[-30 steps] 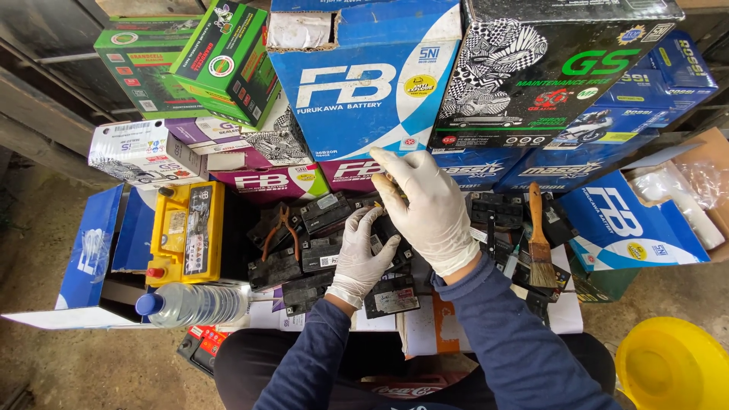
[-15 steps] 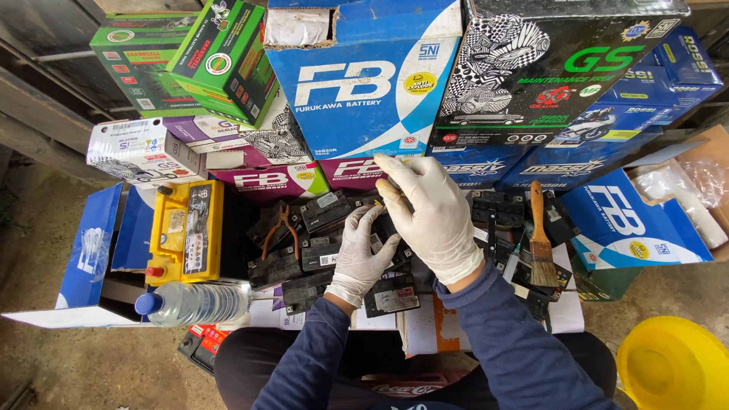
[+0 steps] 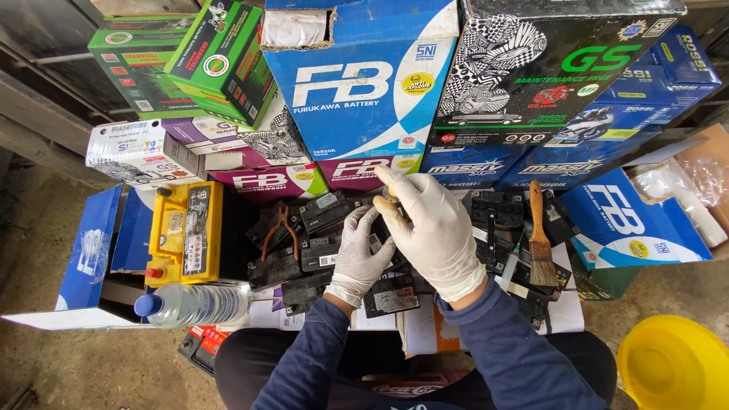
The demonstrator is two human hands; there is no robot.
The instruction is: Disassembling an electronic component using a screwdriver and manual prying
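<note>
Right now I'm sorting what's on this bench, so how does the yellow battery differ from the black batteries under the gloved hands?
The yellow battery has a bright yellow case; the black batteries are dark. The yellow battery stands alone at the left, untouched, while the black batteries lie crowded together, with the left hand and right hand on them. The yellow battery looks larger than any single black one. Both carry labels and lie top-up.
</note>
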